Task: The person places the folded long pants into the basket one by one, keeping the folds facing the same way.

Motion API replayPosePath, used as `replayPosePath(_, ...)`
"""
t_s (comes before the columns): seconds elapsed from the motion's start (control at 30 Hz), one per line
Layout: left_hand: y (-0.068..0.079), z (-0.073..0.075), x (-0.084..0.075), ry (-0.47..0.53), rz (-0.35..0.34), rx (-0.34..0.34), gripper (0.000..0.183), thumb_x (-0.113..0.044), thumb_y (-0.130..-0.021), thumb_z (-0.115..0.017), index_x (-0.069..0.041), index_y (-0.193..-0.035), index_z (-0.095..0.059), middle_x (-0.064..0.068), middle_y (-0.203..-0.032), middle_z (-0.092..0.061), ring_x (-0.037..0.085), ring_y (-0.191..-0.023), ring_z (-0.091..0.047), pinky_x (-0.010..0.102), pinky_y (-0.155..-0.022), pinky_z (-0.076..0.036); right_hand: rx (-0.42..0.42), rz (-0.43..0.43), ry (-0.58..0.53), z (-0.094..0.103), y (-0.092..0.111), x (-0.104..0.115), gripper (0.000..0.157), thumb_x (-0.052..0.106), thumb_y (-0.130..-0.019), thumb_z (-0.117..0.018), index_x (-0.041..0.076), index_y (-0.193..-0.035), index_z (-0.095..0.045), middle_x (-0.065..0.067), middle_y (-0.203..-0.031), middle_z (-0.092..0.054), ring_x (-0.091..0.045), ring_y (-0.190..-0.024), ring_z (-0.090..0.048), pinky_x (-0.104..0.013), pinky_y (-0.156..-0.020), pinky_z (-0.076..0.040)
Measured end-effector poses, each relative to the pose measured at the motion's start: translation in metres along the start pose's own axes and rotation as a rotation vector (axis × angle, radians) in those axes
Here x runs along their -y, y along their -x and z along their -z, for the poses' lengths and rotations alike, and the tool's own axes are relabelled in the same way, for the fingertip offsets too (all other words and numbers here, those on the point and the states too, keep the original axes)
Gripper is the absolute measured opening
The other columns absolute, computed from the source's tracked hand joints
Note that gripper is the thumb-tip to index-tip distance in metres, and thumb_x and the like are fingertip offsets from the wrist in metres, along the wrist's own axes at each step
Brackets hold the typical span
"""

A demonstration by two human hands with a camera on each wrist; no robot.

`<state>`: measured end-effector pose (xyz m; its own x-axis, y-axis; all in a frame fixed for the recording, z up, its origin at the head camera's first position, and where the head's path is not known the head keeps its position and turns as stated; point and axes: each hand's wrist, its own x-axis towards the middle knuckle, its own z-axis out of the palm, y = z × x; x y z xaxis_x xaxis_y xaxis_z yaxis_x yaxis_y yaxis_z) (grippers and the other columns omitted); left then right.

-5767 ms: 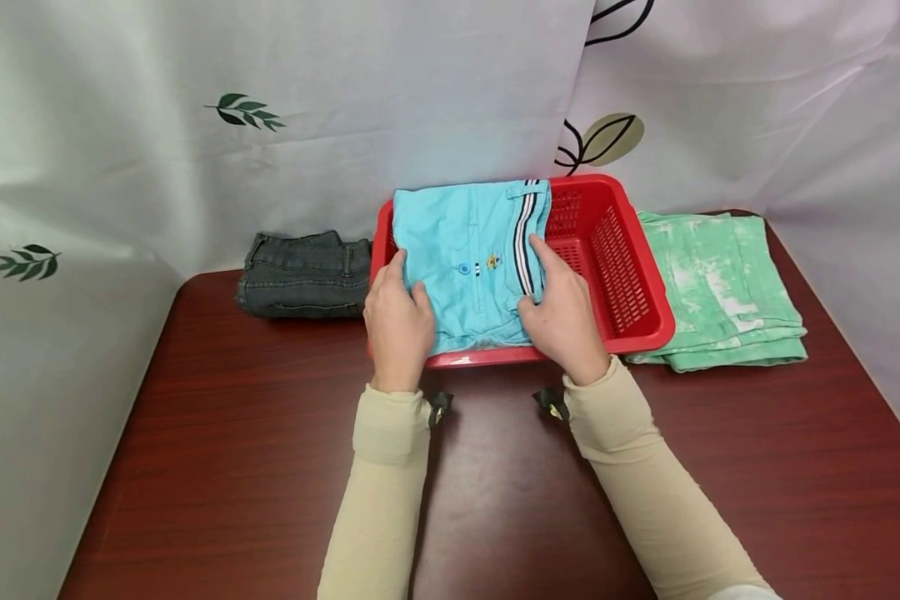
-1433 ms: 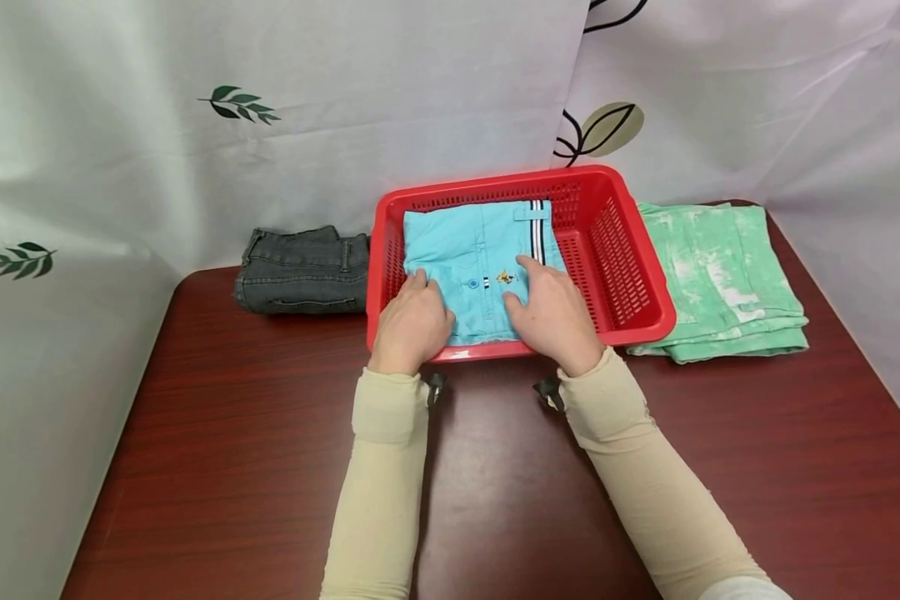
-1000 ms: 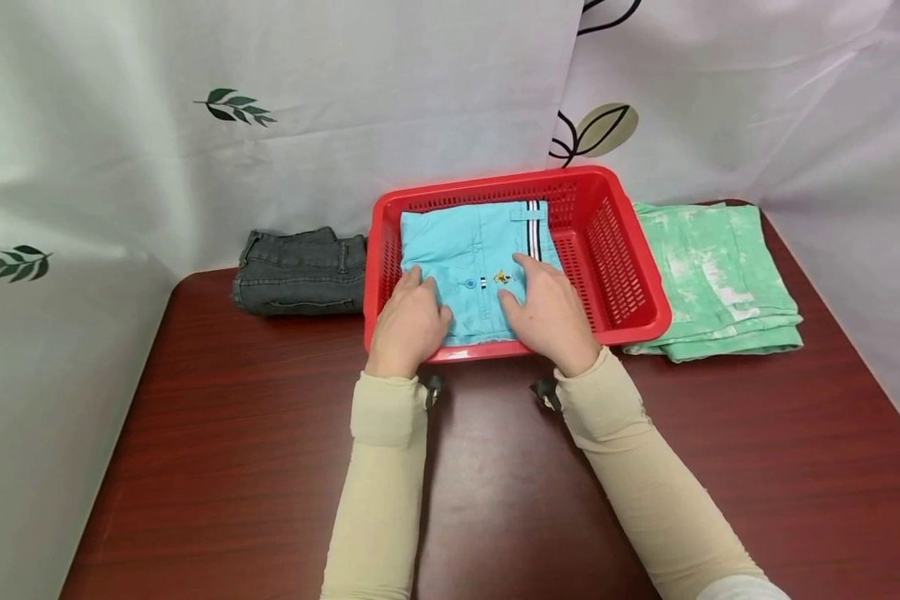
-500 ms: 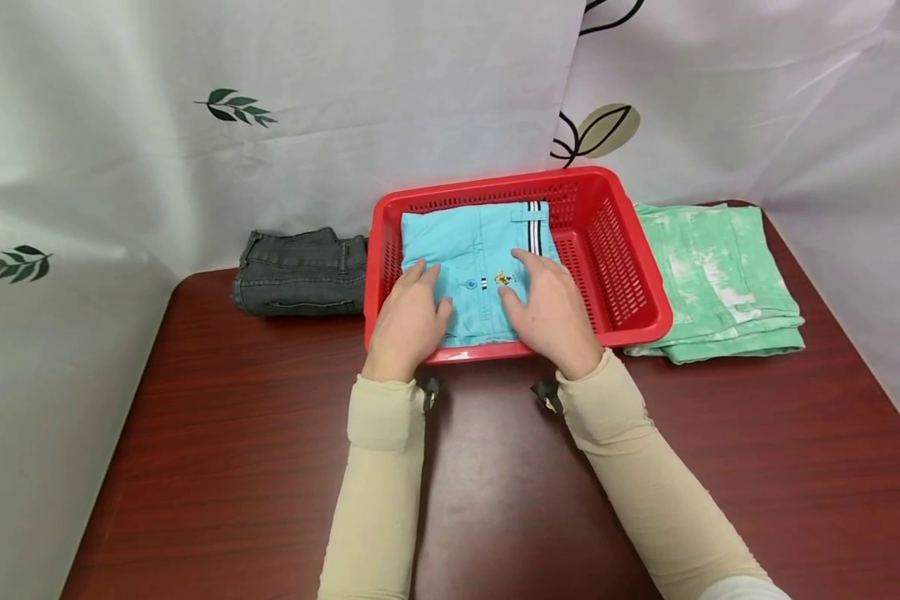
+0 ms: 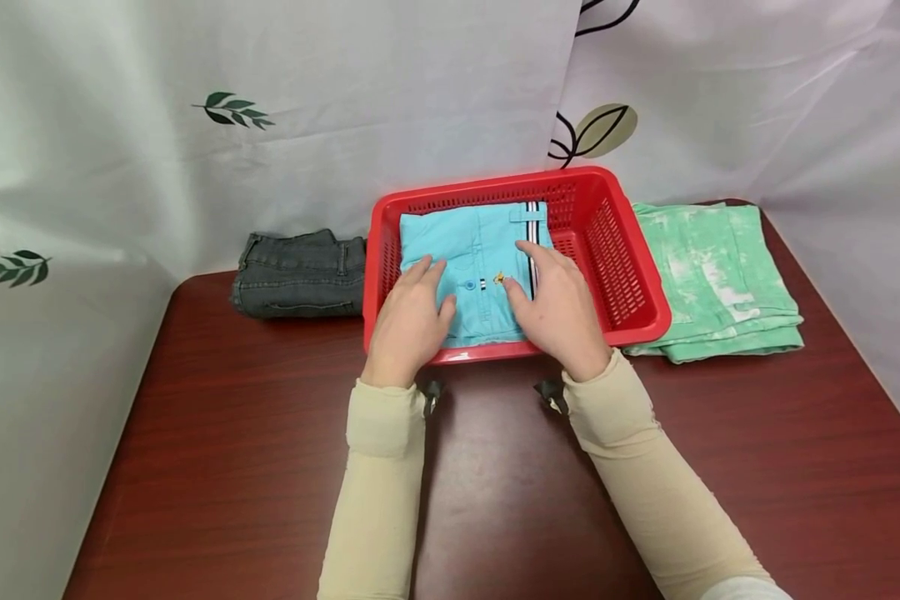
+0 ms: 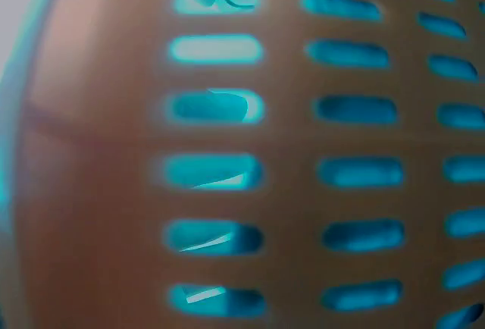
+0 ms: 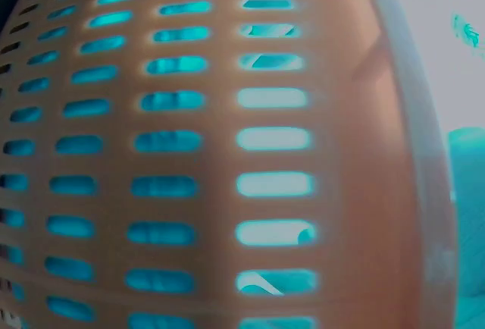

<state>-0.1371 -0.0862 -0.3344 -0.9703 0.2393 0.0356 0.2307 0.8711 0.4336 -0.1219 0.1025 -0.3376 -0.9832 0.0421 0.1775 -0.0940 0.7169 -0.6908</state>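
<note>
Blue garment (image 5: 453, 240) lower, partly behind left hand (image 5: 407, 321).

Slotted basket wall (image 6: 288, 136), close up

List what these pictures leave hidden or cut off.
Head: blue garment, partly under left hand and right hand.
Head: floor of the red basket, partly covered by the garment.
Head: sleeves, cut off by the bottom edge.
Both wrist views: hands, blocked by the basket's slotted wall.

The red basket (image 5: 621, 262) is leaving room right of the folded light-blue trousers (image 5: 446, 237); grey jeans (image 5: 300, 275) are blocking its left side, green trousers (image 5: 712, 283) its right, and the white curtain (image 5: 420, 108) its back.
</note>
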Motion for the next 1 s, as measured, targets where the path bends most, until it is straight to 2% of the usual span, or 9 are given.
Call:
replayPosePath(0.27, 0.005, -0.001, -0.007, 0.016, -0.053, -0.015, 0.054, -0.020, -0.099, -0.061, -0.004, -0.149, -0.049, 0.017, -0.155, -0.042, 0.034, -0.143, -0.039, 0.046, -0.115, -0.034, -0.033, 0.003, -0.014, 0.005, 0.003, -0.002, 0.054, 0.021, -0.094, -0.067, 0.003, -0.143, -0.054, -0.019, -0.141, -0.056, -0.035, -0.131, -0.049, -0.052, -0.111, -0.037)
replayPosePath(0.53, 0.009, 0.000, -0.014, 0.009, -0.095, -0.037, 0.052, -0.020, -0.099, -0.062, -0.004, -0.147, -0.051, 0.016, -0.154, -0.043, 0.033, -0.142, -0.039, 0.046, -0.115, -0.035, -0.043, -0.013, -0.005, 0.011, 0.005, -0.003, 0.056, 0.020, -0.093, -0.069, 0.005, -0.145, -0.053, -0.018, -0.142, -0.055, -0.035, -0.129, -0.050, -0.054, -0.110, -0.038)
replayPosePath(0.77, 0.011, -0.002, -0.024, 0.000, -0.143, -0.052, 0.052, -0.020, -0.098, -0.063, -0.004, -0.146, -0.052, 0.016, -0.153, -0.044, 0.032, -0.141, -0.040, 0.044, -0.115, -0.036, -0.066, 0.001, -0.014, 0.022, 0.007, -0.006, 0.058, 0.020, -0.092, -0.071, 0.004, -0.145, -0.053, -0.019, -0.141, -0.055, -0.037, -0.129, -0.050, -0.056, -0.108, -0.040)
replayPosePath(1.0, 0.013, -0.004, -0.036, 0.006, -0.199, -0.063, 0.053, -0.020, -0.096, -0.066, -0.005, -0.146, -0.052, 0.014, -0.153, -0.045, 0.030, -0.140, -0.042, 0.043, -0.110, -0.041, -0.092, 0.021, -0.012, 0.037, 0.006, -0.012, 0.058, 0.020, -0.092, -0.069, 0.006, -0.145, -0.052, -0.017, -0.143, -0.053, -0.035, -0.132, -0.047, -0.056, -0.110, -0.037)
